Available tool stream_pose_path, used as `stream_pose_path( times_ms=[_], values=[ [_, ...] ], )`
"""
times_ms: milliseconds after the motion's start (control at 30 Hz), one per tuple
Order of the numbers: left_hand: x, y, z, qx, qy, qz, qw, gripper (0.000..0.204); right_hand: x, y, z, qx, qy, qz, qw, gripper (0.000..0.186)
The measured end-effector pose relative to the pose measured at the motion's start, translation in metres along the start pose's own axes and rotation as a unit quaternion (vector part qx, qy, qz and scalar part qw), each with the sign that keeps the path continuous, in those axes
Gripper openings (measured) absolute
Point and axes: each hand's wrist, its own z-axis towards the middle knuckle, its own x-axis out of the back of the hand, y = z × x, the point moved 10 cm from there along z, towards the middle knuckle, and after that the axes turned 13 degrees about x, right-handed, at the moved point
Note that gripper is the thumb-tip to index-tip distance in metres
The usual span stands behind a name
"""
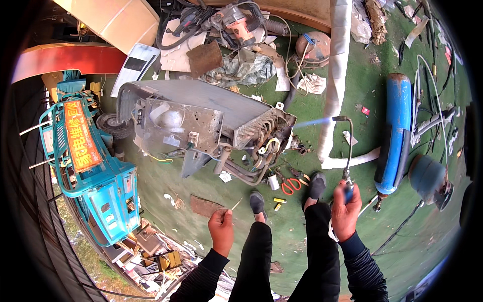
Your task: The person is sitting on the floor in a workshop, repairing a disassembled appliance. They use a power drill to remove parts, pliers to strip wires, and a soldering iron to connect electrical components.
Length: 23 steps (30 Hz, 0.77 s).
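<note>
My right hand point(346, 214) is closed round the handle of a gas torch point(350, 146). From the torch's bent tip a blue flame point(314, 122) points left at the end of a finned air-conditioner coil unit point(196, 121), near its curved copper pipes point(261, 132). Between the fingertips of my left hand point(221, 231) is a thin pale rod point(236, 204), held below the unit and apart from it. Red-handled scissors point(289, 186), pliers point(302, 176), a white roll point(273, 181) and small yellow batteries point(279, 203) lie by my shoes.
A blue gas cylinder point(395, 131) lies at right, beside a blue-grey tank point(426, 173). A white-wrapped pipe point(335, 75) crosses the green floor. Power tools point(236, 25), rags and a rusty round vessel point(313, 48) lie at the far side. A turquoise cargo tricycle point(100, 181) stands left.
</note>
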Motion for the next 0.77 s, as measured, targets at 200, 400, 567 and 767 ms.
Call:
stream_pose_path(
  times_ms=[200, 400, 567, 767],
  values=[
    [0.045, -0.075, -0.015, 0.003, -0.036, -0.016, 0.999, 0.014, 0.098, -0.073, -0.046, 0.047, 0.134, -0.022, 0.990, 0.020],
    [0.105, -0.151, -0.016, 0.058, -0.114, -0.065, 0.990, 0.014, 0.180, -0.114, -0.172, 0.076, 0.289, -0.093, 0.950, 0.026],
    [0.211, -0.192, 0.017, 0.073, -0.098, -0.075, 0.990, 0.016, 0.125, -0.103, -0.272, 0.090, 0.304, -0.109, 0.942, 0.027],
    [0.326, -0.239, 0.057, 0.183, -0.031, -0.144, 0.972, 0.013, 0.061, -0.065, -0.340, 0.072, 0.272, -0.094, 0.955, 0.022]
  ],
)
